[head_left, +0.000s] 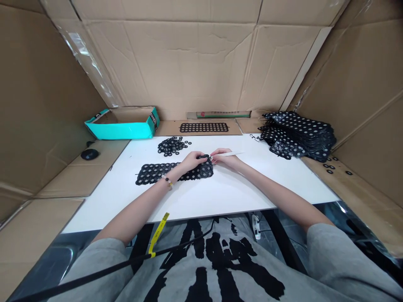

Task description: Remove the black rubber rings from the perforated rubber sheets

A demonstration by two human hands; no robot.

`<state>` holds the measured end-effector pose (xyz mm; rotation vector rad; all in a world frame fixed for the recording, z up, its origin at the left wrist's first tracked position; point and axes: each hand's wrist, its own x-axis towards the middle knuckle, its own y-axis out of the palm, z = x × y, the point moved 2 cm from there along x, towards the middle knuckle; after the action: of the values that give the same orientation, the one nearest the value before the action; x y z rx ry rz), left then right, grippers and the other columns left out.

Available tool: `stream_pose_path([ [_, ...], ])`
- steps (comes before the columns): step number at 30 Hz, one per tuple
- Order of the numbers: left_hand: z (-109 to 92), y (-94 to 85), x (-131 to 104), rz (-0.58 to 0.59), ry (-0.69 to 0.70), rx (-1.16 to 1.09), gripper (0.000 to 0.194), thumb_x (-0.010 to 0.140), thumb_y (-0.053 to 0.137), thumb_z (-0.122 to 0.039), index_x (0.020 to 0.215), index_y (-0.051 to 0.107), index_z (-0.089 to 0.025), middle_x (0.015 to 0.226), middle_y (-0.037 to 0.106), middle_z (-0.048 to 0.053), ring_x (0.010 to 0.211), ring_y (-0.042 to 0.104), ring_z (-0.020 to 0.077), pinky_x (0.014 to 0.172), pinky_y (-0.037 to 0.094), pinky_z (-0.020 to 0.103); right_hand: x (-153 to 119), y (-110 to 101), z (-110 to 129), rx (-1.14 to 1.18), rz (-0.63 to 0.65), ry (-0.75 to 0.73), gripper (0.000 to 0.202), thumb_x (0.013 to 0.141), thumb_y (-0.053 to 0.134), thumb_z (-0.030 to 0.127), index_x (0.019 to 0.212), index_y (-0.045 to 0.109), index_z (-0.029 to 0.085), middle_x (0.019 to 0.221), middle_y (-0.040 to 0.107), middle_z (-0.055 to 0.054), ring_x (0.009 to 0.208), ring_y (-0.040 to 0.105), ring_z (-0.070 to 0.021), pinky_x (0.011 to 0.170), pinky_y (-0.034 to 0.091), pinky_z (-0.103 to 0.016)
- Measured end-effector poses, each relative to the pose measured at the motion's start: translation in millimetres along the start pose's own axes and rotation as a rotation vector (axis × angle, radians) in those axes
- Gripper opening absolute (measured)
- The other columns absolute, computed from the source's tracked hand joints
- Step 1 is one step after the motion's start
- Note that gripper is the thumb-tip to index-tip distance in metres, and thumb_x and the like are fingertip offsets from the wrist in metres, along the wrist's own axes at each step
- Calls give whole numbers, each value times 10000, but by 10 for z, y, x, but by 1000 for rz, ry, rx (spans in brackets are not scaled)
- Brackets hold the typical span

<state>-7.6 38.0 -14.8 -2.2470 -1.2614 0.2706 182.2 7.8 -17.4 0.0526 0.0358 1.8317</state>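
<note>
A black strip covered in rows of pale round spots point(151, 173) lies across the white board. My left hand point(193, 161) rests on its right part, with thumb and fingers closed on the top edge near the right end. In my right hand point(225, 157) is a slim white pen-like tool point(231, 154), pinched between the fingers. The tool's tip is close to my left fingertips at the strip's corner; exactly what it touches is too small to make out. Behind the strip lies a loose pile of small black rings point(170, 146).
A turquoise open box point(122, 131) stands at the back left, near a black round object point(90, 154). A black grid point(204, 127) lies on the cardboard behind. Stacked spotted black sheets point(302, 134) fill the back right, with loose rings point(329, 171) nearby. Cardboard walls point(176, 63) surround the white board point(252, 188).
</note>
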Motion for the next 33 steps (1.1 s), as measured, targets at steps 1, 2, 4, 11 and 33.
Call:
stream_pose_path([
  [1, -16, -3, -9, 2, -3, -1, 399, 732, 604, -520, 836, 675, -141, 843, 700, 46, 799, 590, 204, 780, 432, 307, -1, 1, 5, 18, 0, -4, 186, 633, 722, 242, 788, 682, 146, 716, 705, -34, 695, 661, -138, 678, 524, -250],
  [2, -30, -6, -15, 3, -7, -2, 402, 729, 606, -523, 831, 673, -140, 835, 697, 43, 794, 586, 202, 775, 431, 305, -3, 2, 10, 34, -2, -7, 181, 632, 721, 237, 785, 685, 146, 717, 709, -38, 697, 665, -140, 687, 528, -252],
  [4, -48, -7, -22, 10, -12, -3, 408, 728, 607, -534, 816, 671, -140, 821, 692, 37, 786, 578, 198, 766, 431, 301, -4, 2, 17, 57, -12, -4, 170, 631, 718, 230, 775, 685, 146, 709, 711, -45, 693, 670, -143, 697, 535, -254],
  [11, -79, 10, -47, 10, -55, -63, 427, 704, 633, -542, 822, 682, -135, 804, 691, 30, 769, 572, 192, 752, 425, 299, -27, -2, 32, 9, -13, -4, 177, 656, 705, 243, 803, 697, 145, 728, 712, -45, 700, 665, -142, 701, 529, -248],
  [33, -118, -69, -26, 119, -13, 49, 365, 665, 705, -459, 872, 629, -169, 875, 652, 8, 862, 572, 202, 798, 423, 290, -22, 103, 10, -93, -114, -92, 90, 694, 642, 258, 696, 597, 179, 677, 672, -13, 662, 645, -142, 668, 535, -268],
])
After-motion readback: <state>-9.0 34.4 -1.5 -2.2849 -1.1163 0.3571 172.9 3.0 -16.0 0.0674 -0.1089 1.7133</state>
